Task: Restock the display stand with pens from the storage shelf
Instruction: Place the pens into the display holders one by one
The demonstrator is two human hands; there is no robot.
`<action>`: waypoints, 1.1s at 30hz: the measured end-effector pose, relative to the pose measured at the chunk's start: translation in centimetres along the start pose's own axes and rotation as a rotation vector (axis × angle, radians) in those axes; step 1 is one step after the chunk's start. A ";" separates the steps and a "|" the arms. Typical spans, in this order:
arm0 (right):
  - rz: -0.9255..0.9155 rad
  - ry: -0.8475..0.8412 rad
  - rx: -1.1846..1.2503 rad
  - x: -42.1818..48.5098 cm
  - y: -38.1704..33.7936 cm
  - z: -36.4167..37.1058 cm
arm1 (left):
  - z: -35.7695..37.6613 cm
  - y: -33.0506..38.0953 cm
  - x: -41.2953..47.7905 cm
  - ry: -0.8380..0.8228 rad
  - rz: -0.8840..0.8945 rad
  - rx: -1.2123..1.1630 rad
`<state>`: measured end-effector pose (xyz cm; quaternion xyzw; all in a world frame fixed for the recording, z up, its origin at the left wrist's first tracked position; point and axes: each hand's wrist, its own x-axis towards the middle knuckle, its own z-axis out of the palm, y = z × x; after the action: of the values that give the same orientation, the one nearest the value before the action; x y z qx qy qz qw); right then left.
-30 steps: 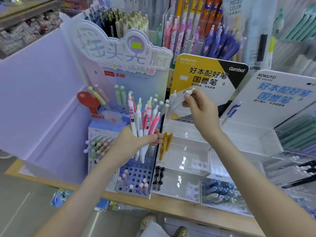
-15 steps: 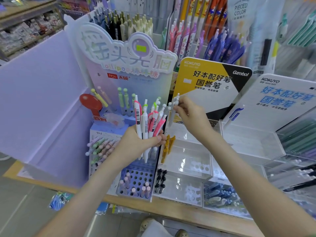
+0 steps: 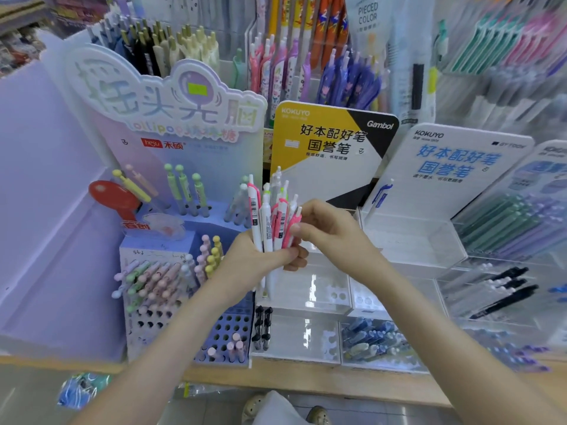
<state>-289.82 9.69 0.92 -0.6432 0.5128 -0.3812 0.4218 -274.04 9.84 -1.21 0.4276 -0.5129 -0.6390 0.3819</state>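
Observation:
My left hand grips a bundle of white pens with pink and green clips, held upright in front of the clear acrylic display stand. My right hand has come against the bundle's right side and pinches a pink-clipped pen at its edge. The stand's yellow-and-black Kokuyo sign rises behind the pens. Its upper clear trays look bare; a lower tray holds blue pens.
A purple lollipop-pen stand with pastel pens sits at the left. A white Kokuyo sign and trays of dark and green pens are at the right. Hanging pen racks fill the back. The wooden counter edge runs below.
My right hand, which held a single white pen up near the yellow sign, has come down and left to the bundle in my left hand. The left hand stays about where it was.

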 end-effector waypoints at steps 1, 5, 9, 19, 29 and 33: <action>0.011 0.023 0.031 -0.2 0.1 -0.3 | 0.4 0.0 0.1 -0.013 -0.002 0.001; 0.024 0.063 0.110 -1.2 0.4 -1.8 | 1.4 -0.2 0.7 -0.046 -0.016 -0.007; 0.024 0.146 0.185 -1.7 1.2 -2.9 | 2.6 -0.3 1.1 -0.027 -0.011 -0.004; 0.018 0.595 0.276 -3.8 2.6 -9.7 | 4.9 -2.1 2.4 0.017 -0.098 -0.010; -0.092 0.801 -0.051 -4.3 3.7 -12.6 | 7.3 -2.1 3.3 -0.061 -0.109 -0.065; -0.075 0.869 -0.178 -4.6 4.4 -13.9 | 7.6 -2.4 3.6 -0.054 -0.079 -0.102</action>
<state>-304.99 11.54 1.45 -0.4753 0.6495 -0.5857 0.0958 -282.53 9.44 -3.31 0.4102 -0.4723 -0.6902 0.3637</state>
